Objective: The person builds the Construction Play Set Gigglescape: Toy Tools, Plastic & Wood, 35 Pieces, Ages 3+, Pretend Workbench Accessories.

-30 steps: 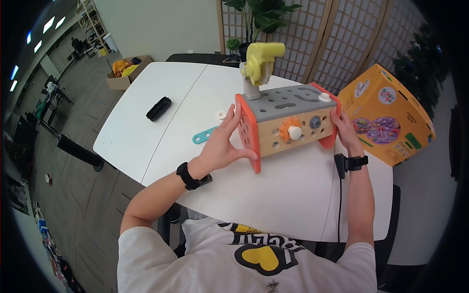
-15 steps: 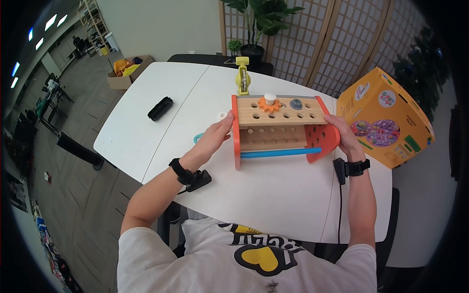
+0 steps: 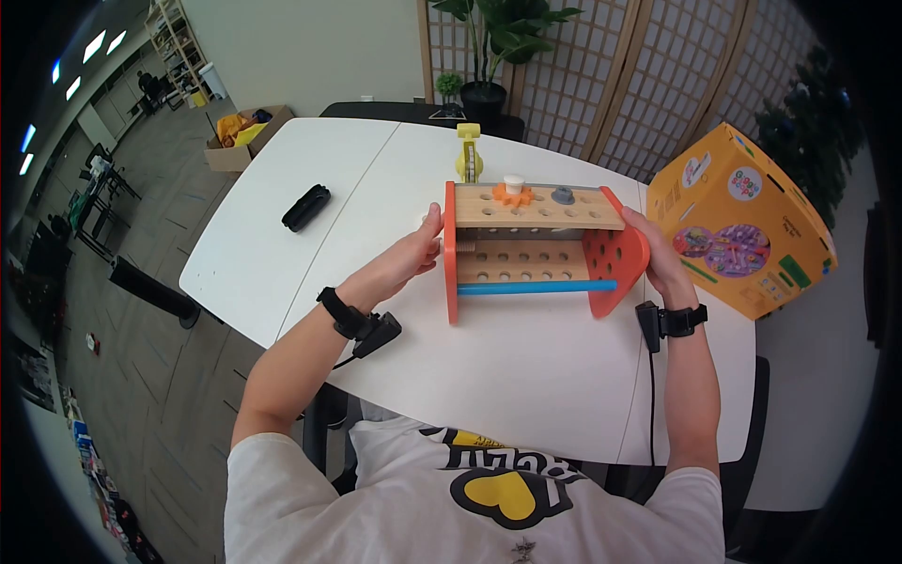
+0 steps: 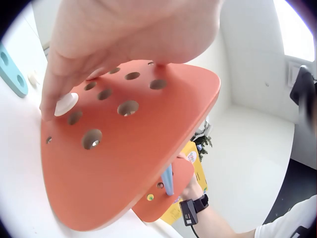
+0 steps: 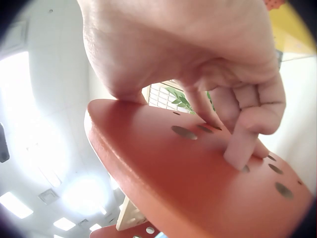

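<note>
The wooden toy bench [image 3: 534, 209] with red end panels and a blue rod [image 3: 536, 288] stands on the white table, its open side towards the person. An orange gear [image 3: 512, 195] and a grey piece [image 3: 563, 195] sit on its slatted face; a yellow piece [image 3: 470, 155] rises behind. The left hand [image 3: 399, 263] lies against the left red panel [image 4: 129, 144], fingers extended over its holes, a white knob [image 4: 66, 104] beside them. At the right red panel [image 5: 198, 168], the right hand [image 3: 660, 254] holds the upper edge, its fingers bent against the outer face.
A black case [image 3: 306, 209] lies on the table [image 3: 244, 216] at the left. A large orange box [image 3: 742, 221] stands at the right. In the left wrist view a teal strip [image 4: 12, 73] lies beside the bench. Potted plants and a folding screen stand behind the table.
The bench has tipped back, so its slatted face has turned upward and its hollow side shows. The yellow piece has moved lower behind it. Both hands have stayed at the end panels.
</note>
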Motion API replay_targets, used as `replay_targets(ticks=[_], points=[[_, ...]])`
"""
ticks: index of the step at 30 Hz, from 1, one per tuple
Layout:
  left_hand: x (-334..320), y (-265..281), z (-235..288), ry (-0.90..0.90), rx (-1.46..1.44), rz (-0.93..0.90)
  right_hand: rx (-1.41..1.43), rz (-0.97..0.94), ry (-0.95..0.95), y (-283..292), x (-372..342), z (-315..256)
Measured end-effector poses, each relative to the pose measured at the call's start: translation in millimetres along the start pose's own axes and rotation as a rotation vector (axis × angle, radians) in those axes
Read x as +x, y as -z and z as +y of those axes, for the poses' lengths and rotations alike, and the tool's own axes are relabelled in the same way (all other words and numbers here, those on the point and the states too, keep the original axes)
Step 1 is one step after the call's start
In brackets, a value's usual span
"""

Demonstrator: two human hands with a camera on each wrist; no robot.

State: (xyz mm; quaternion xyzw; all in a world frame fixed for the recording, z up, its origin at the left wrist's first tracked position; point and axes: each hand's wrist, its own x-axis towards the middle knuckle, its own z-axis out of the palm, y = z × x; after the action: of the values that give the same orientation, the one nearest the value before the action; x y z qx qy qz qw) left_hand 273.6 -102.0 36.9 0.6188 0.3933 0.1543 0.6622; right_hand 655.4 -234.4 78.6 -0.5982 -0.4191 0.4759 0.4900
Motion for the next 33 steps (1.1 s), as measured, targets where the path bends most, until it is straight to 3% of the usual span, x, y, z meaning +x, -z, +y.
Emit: replay_targets(ticks=[2, 5, 8, 9, 12, 18, 22, 23, 26, 30, 33], points=[[5, 10, -5, 0.041, 0.004, -0.013, -0.109, 0.065, 0.055, 1, -1, 1], [4, 17, 1, -0.150, 0.176, 0.302, -0.326, 0.172, 0.178, 5, -3, -2], [20, 43, 7, -0.255, 0.578, 0.464, -0.447, 0.276, 0.346, 1, -13, -10], [24, 48, 5, -0.355, 0.662, 0.459, -0.466, 0.308, 0.407, -4, -19, -15], [37, 53, -3, -0.371, 0.990, 0.397, -0.713, 0.352, 0.539, -37, -46, -46], [61, 45, -16, -0.326, 1.176, 0.324, -0.781, 0.232, 0.851, -90, -59, -51], [61, 41, -15, -0.368, 1.159, 0.366, -0.735, 0.144, 0.866, -115, -57, -47], [57, 41, -15, -0.423, 1.095, 0.400, -0.764, 0.124, 0.978, -117, -51, -43], [31, 33, 20, -0.596, 0.827, 0.456, -0.583, 0.007, 0.796, -134, -53, -47], [-7, 14, 61, -0.855, 0.594, 0.511, -0.467, -0.020, 0.814, -150, -43, -48], [-33, -5, 78, -0.986, 0.593, 0.450, -0.250, -0.067, 0.767, -162, -35, -50]])
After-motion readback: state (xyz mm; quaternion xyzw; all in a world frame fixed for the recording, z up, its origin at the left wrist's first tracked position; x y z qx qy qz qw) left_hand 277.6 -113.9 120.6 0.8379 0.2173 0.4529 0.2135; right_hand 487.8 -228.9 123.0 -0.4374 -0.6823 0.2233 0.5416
